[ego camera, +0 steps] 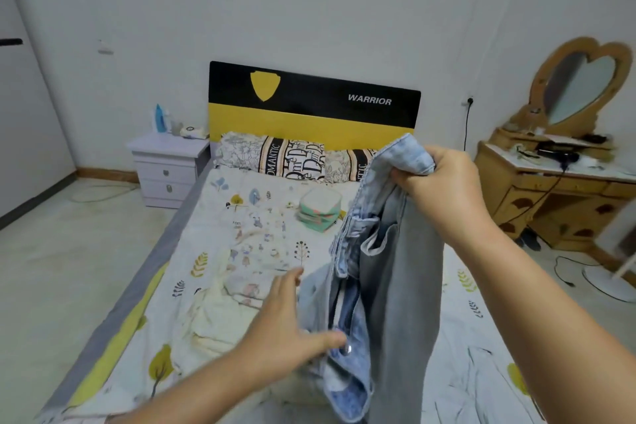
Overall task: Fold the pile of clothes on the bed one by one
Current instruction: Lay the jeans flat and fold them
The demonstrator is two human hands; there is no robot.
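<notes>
Right hand [444,189] clenched on the hem of pale jeans [389,286], lifted above the bed [241,217]; left hand [289,323] with fingers straight, thumb against the denim lower down; cream garments [220,306] heaped just left; folded green cloth [318,210] near the pillows [275,157].

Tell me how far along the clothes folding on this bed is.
Done: one folded green and white item sits near the pillows. In hand: light blue jeans, gripped at the top by the right hand and hanging, while the left hand reaches open against their lower part. Left: a rumpled pile of cream and printed clothes lies unfolded on the bed.
</notes>
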